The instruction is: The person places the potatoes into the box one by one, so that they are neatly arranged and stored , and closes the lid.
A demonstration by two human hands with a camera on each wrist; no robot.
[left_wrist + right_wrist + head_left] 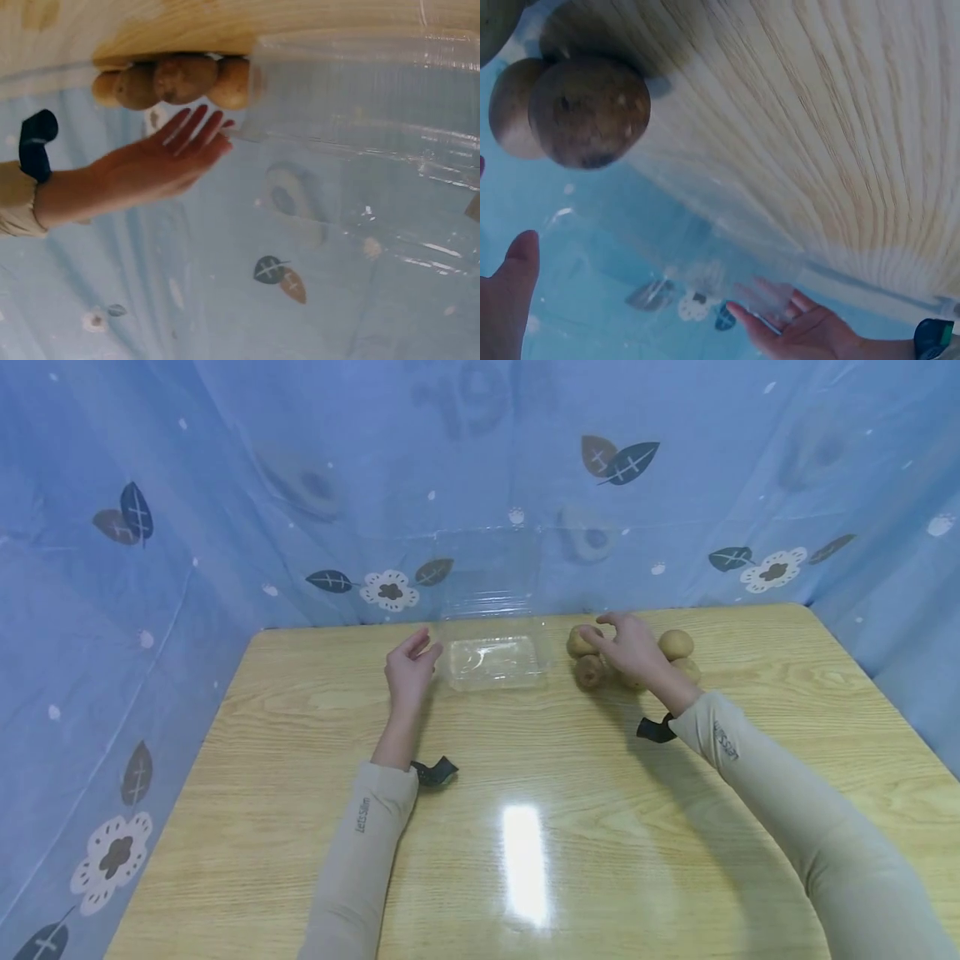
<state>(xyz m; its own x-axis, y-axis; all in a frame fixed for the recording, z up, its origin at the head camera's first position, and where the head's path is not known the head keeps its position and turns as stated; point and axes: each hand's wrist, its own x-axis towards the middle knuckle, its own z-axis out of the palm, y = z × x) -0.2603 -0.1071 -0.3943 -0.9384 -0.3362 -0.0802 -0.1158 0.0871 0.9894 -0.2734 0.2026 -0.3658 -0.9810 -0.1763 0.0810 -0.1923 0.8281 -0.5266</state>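
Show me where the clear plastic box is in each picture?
Head: clear plastic box at the table's far middle, between the hands.
Left wrist: fills the upper right, beside the potatoes.
Right wrist: faint see-through shape at lower middle, under the table edge.
Shared landmark: the potatoes, seen in all three.

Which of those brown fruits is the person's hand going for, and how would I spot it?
On the wooden table, just right of the clear plastic box, lies a cluster of brown fruits. The right hand rests over them, fingertips at the far-left fruit. It is the paler one nearest the box; the darker fruit lies in front.
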